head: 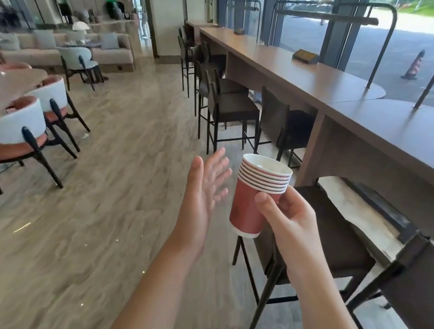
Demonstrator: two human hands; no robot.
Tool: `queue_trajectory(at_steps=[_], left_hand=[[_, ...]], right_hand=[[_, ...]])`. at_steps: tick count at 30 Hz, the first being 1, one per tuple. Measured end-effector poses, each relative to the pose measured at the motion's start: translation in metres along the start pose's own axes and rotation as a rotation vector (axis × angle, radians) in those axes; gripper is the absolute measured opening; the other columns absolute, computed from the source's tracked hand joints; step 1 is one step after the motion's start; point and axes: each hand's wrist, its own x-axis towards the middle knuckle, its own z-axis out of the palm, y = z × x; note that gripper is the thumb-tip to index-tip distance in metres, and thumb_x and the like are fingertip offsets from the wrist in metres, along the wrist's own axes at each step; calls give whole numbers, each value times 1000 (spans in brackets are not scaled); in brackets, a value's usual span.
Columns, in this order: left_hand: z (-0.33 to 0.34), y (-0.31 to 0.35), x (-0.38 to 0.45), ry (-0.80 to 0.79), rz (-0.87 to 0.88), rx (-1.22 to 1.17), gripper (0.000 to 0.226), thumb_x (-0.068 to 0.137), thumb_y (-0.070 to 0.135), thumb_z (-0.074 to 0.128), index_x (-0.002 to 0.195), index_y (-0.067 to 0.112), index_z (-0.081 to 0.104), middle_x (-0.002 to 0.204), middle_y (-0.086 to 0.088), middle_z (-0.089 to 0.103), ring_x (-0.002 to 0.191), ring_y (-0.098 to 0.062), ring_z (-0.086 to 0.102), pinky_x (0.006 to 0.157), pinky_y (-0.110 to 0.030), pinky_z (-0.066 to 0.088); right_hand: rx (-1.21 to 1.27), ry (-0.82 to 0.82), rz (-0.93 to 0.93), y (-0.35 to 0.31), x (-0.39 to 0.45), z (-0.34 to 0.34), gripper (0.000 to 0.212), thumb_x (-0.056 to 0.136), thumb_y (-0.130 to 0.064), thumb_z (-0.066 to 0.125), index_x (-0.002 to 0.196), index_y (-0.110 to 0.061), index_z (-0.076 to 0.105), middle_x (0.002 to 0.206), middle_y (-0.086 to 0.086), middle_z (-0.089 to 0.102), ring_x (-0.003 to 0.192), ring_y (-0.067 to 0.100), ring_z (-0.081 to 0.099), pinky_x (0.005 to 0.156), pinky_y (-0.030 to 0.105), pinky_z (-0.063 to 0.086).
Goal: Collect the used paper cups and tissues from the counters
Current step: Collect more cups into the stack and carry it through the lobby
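My right hand (285, 220) grips a stack of several nested red paper cups (252, 204) with white rims, held upright over the floor. Something white, possibly tissue, shows inside the top cup. My left hand (206, 188) is just left of the stack, palm facing it, fingers spread and holding nothing, a small gap apart from the cups. The long brown counter (386, 126) runs along the window on the right.
Dark bar stools (233, 110) line the counter, one close at my right (340, 240). A small brown box (305, 56) sits on the counter farther along. Tables with white-backed chairs (18, 121) stand at the left. Marbled floor stretches ahead, with sofas beyond.
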Motion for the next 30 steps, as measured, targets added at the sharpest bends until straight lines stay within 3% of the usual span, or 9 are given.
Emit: queue_trajectory(at_steps=[5, 8, 11, 15, 19, 25, 30], left_hand=[[21, 10, 2, -17, 5, 18, 92, 74, 85, 30, 151, 36, 45, 157, 6, 48, 141, -6, 48, 125, -49, 26], [46, 8, 3, -73, -9, 41, 91, 76, 84, 28, 152, 36, 43, 159, 7, 46, 142, -7, 46, 125, -48, 26], [75, 0, 6, -152, -33, 56, 90, 81, 83, 25, 155, 34, 40, 161, 7, 43, 144, -7, 45, 125, -49, 26], [124, -13, 11, -267, -66, 44, 75, 88, 76, 18, 148, 39, 43, 161, 7, 42, 143, -7, 44, 126, -47, 25], [179, -28, 10, -392, -100, 28, 69, 87, 75, 18, 144, 44, 43, 162, 6, 39, 136, -1, 48, 122, -38, 28], [231, -56, 0, -528, -118, 36, 78, 96, 71, 14, 159, 29, 31, 165, 1, 35, 147, -12, 39, 118, -35, 30], [228, -63, 12, -471, -129, 3, 85, 85, 71, 19, 155, 28, 38, 160, 0, 43, 141, -12, 48, 114, -34, 37]], right_hand=[[14, 5, -32, -13, -1, -14, 28, 80, -37, 75, 106, -28, 73, 107, 0, 78, 104, 18, 74, 91, 34, 59], [-9, 44, -64, -23, -5, -36, 29, 81, -37, 75, 110, -30, 73, 108, -3, 78, 104, 14, 74, 89, 28, 59], [-48, 127, -73, -34, -10, -66, 30, 79, -43, 73, 108, -35, 71, 106, -9, 78, 102, 10, 73, 88, 28, 60], [-39, 249, -71, -47, -25, -112, 41, 78, -45, 72, 116, -28, 71, 111, -5, 77, 107, 13, 72, 92, 32, 59], [-70, 369, -84, -56, -47, -158, 47, 78, -46, 73, 121, -27, 69, 116, -6, 76, 109, 14, 72, 92, 35, 60], [-91, 490, -103, -61, -73, -205, 30, 83, -42, 76, 112, -36, 71, 112, -10, 77, 105, 10, 73, 83, 24, 60], [-90, 493, -78, -53, -64, -210, 22, 85, -40, 69, 106, -41, 73, 108, -12, 78, 101, 9, 74, 78, 23, 60]])
